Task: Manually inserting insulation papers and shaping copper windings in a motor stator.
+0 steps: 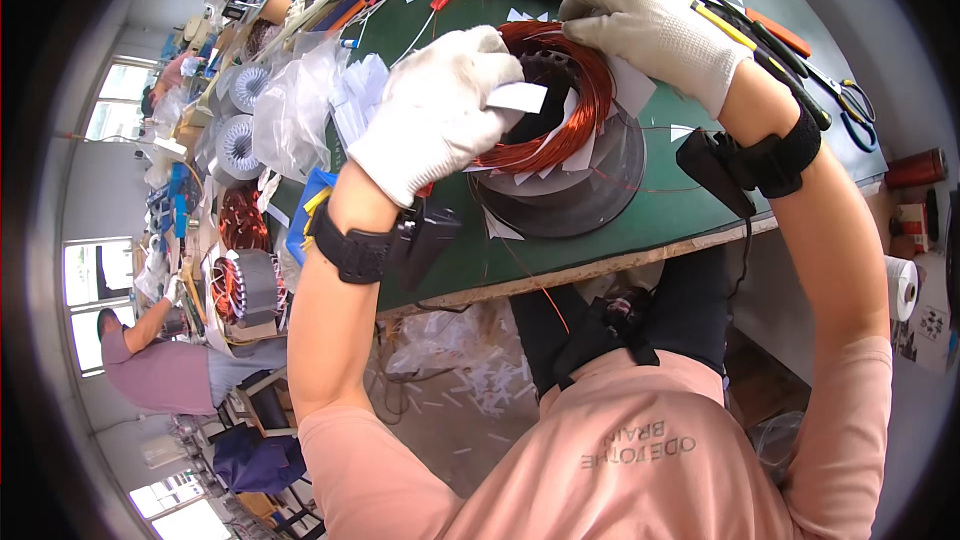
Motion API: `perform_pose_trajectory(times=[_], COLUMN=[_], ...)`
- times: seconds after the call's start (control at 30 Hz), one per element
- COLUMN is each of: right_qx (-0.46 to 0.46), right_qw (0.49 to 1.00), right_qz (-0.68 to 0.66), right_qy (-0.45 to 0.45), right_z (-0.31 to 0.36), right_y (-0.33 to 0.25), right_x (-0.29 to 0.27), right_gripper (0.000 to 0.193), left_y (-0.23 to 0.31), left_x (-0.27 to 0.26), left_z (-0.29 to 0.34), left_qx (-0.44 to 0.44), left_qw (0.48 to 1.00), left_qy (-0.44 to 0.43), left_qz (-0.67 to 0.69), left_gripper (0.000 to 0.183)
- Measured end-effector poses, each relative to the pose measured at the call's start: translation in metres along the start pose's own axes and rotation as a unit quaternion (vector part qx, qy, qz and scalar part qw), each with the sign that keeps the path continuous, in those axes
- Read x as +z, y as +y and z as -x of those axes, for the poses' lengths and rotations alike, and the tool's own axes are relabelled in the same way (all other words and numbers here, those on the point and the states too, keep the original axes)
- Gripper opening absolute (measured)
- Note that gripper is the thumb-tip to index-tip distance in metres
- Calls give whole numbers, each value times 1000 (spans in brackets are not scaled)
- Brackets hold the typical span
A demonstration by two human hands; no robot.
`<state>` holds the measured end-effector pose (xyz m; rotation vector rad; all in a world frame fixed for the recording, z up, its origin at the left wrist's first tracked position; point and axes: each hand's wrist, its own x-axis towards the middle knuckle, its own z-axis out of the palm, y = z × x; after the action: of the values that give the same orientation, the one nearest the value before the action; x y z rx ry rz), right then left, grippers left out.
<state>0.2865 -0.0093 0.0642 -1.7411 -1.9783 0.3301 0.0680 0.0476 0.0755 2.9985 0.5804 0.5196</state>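
A motor stator with a thick ring of red-brown copper windings (590, 110) rests on a round black base (615, 195) on the green table. White paper pieces stick out around the windings. My left hand (435, 105), in a white knit glove, is closed on a small white strip of insulating paper (518, 97) above the ring's left side. My right hand (655, 35), gloved alike, is at the far right edge of the windings with its fingers curled together. Whatever those fingertips pinch is hidden. A black strap with a small device circles each of my wrists.
Scissors (852, 105) and pliers-like tools (780, 45) lie to the right on the green table (450, 260). Clear plastic bags (295, 105) and folded white paper (360, 90) sit left. Another wound stator (245, 290) stands farther left, near a co-worker (160, 365). Paper scraps (490, 385) litter the floor.
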Motion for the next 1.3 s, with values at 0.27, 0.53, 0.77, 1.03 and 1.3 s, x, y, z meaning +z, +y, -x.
perform_pose_trajectory(times=[0.27, 0.53, 0.77, 1.03, 1.3], right_qx=[40, 80, 76, 77, -397], right_qw=[987, 991, 981, 993, 913], right_qz=[-151, -103, -180, -27, 40], right_qy=[33, -18, -13, -85, -88], right_z=[0, -11, -17, -20, -78], right_y=[-1, -12, -14, -30, 13], right_x=[8, -6, 7, -16, 29], right_gripper=[22, 22, 27, 35, 28], left_y=[-18, -4, -17, -2, -7], left_x=[28, 19, 25, 21, 21], left_z=[-22, -35, -18, -21, 6], left_qx=[-47, -55, -106, -153, -196], left_qw=[993, 994, 961, 977, 971], left_qy=[99, 70, 74, 102, 126], left_qz=[-36, 62, 243, 106, 59], left_gripper=[22, 15, 10, 9, 7])
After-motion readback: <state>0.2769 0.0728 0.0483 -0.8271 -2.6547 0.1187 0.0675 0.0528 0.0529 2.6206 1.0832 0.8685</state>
